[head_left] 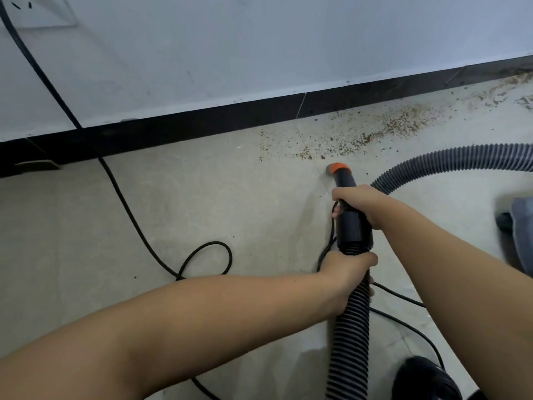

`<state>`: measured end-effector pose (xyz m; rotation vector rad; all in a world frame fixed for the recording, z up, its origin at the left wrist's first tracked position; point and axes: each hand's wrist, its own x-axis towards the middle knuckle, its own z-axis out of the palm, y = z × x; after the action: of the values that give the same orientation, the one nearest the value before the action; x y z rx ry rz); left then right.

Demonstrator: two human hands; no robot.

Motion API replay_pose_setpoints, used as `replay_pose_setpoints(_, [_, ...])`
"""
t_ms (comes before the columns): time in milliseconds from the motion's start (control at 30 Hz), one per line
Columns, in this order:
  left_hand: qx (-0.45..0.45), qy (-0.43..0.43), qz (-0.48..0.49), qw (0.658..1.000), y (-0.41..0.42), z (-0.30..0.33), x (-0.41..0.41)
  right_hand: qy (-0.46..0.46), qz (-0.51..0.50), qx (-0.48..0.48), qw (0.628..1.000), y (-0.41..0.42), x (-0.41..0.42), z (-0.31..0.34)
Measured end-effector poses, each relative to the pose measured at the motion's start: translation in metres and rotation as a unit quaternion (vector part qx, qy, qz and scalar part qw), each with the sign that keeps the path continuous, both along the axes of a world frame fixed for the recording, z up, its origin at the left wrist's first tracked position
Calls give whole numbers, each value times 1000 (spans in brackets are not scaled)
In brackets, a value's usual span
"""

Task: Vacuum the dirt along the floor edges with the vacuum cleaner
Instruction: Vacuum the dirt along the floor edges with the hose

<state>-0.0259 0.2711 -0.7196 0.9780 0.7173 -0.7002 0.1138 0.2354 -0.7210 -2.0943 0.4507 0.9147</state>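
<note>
Gripping the vacuum's black nozzle tube [350,209], the right hand [360,202] wraps its upper part while the left hand [350,271] clasps the ribbed hose [350,327] just below — both fists closed around it. The orange-ringed nozzle tip [337,168] sits on the pale floor [202,203], just short of the brown dirt [398,125] strewn along the black skirting board [202,125]. A black power cord [127,203] loops across the floor to the left — more hose [450,163] arcs away on the right
</note>
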Motion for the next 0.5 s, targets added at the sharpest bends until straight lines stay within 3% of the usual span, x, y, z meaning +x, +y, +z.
replay_pose_setpoints(233, [-14,-17,21,1000,-3,-7,35,-8,-45,23,999,-10,35,-4])
replay_pose_setpoints(500, [2,-3,73,997,-17,-6,27,16,58,16,998,0,34,-3])
